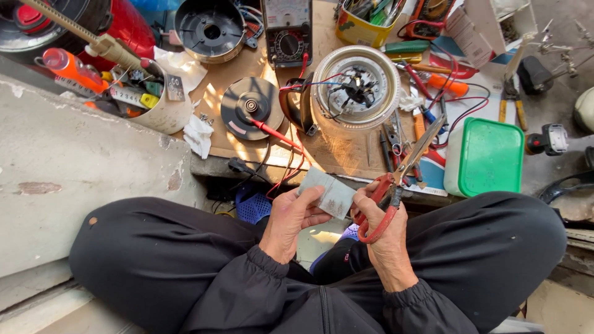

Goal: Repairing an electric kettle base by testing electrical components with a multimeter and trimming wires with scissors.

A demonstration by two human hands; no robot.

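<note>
Scissors [396,185] with red handles sit in the right hand [385,229], fingers curled shut through the loops, blades slightly parted and pointing toward 1 o'clock. A pale grey sheet [330,192] lies just at 9 o'clock of the handles, pinched between thumb and fingers of the left hand [291,219], which is half closed around its lower edge. Both hands hover above the person's crossed legs in dark trousers, at 6 o'clock of the tabletop [346,158].

At 12 o'clock from the sheet stands one round metal housing [354,86], open side up, with wires and a small black part inside. One black disc [250,106] lies at its 9 o'clock, with a red probe [272,133] across it. A dark bowl [210,28] stands farther back, and one multimeter [287,31] at its 3 o'clock. A white cup [164,105] at 10 o'clock holds mixed small tools. A yellow tin [359,28] at 12 o'clock is packed with tools too. One white tub with a green lid [489,156] sits at 3 o'clock, shut.
</note>
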